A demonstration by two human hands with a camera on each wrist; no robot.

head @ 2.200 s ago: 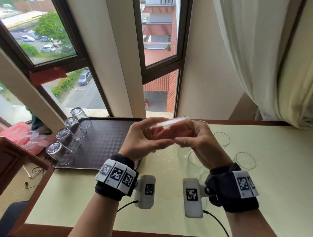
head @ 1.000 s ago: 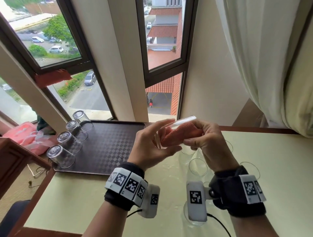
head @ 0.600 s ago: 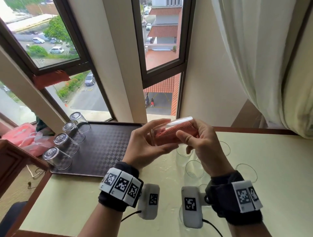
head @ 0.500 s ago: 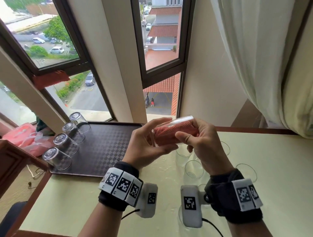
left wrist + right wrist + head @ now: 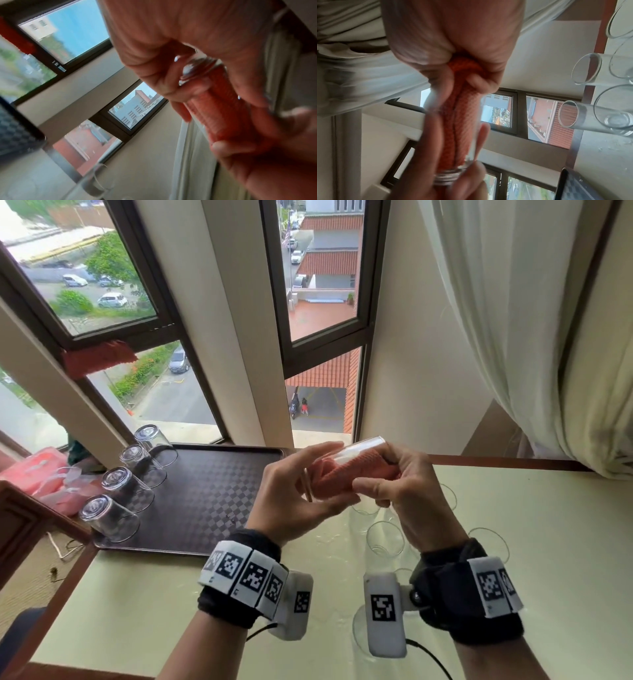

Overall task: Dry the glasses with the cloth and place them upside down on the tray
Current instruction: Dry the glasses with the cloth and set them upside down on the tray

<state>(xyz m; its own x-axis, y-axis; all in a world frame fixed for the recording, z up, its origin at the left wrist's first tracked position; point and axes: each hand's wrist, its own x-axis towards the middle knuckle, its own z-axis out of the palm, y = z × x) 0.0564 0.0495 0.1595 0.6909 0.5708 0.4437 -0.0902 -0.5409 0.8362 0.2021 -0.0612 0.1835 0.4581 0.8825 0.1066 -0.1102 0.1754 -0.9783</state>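
Glass (image 5: pixel 337 467) held sideways above the surface (image 5: pixel 513 542), base toward the left hand (image 5: pixel 291 494), mouth toward the right hand (image 5: pixel 404 491). Left grip closed round the thick base end, thumb under and fingers (image 5: pixel 318 448) over, so the tumbler can be steadied or turned. Right grip clenched on the orange cloth (image 5: pixel 356 474), bunched and pushed deep into the bore; seen through the clear wall in the right wrist view, filling it nearly to the base. Likely stuffed that way so the fabric presses the inner wall all round and wipes it with a twist. Raised clear of the surface, probably to keep it off the wet patches below.

Tray (image 5: pixel 205 508) set to the left, near the window, with four dried glasses (image 5: pixel 114 517) lined along its left edge, all mouth down, presumably to drain and stay clean inside. Most of the tray bare, room left for more.

Undried glasses (image 5: pixel 383 537) standing upright on the surface under and beside the right hand, mouths up, within easy reach; exact count hard to tell, since some are hidden by the wrists.

Judged as mid-drying of the fifth glass, inner wipe in hand; flipping and setting down beside the row not yet done. Slippery wet glass and a tight cloth plug call for a firm hold at the base.
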